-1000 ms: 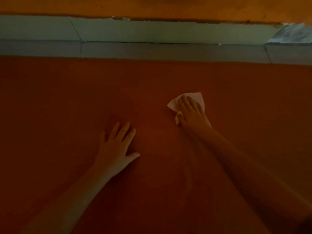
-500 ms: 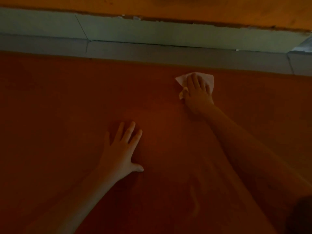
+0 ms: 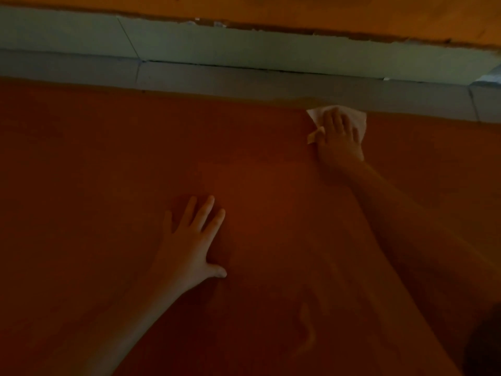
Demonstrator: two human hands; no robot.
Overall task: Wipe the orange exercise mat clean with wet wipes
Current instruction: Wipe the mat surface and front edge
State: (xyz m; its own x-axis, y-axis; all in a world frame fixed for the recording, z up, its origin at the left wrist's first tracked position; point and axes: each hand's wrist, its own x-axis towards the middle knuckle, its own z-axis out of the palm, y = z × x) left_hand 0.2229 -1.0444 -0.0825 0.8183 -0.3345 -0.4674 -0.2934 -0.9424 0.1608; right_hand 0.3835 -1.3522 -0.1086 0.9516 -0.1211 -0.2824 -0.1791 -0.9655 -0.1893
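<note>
The orange exercise mat (image 3: 108, 185) fills most of the view in dim light. A white wet wipe (image 3: 357, 119) lies at the mat's far edge, right of centre. My right hand (image 3: 340, 137) presses flat on the wipe with fingers stretched forward, covering its middle. My left hand (image 3: 193, 240) rests palm down on the mat near the centre, fingers spread, holding nothing. A faint wet streak (image 3: 306, 327) shines on the mat near the bottom right.
Beyond the mat's far edge runs a strip of grey floor tiles (image 3: 244, 80), then a pale green skirting (image 3: 189, 42) under an orange wall (image 3: 325, 9). My right forearm (image 3: 420, 240) crosses the mat's right side.
My right hand has slid the wipe away from me, from the mat's middle up to its far edge. My left hand has stayed planted on the mat.
</note>
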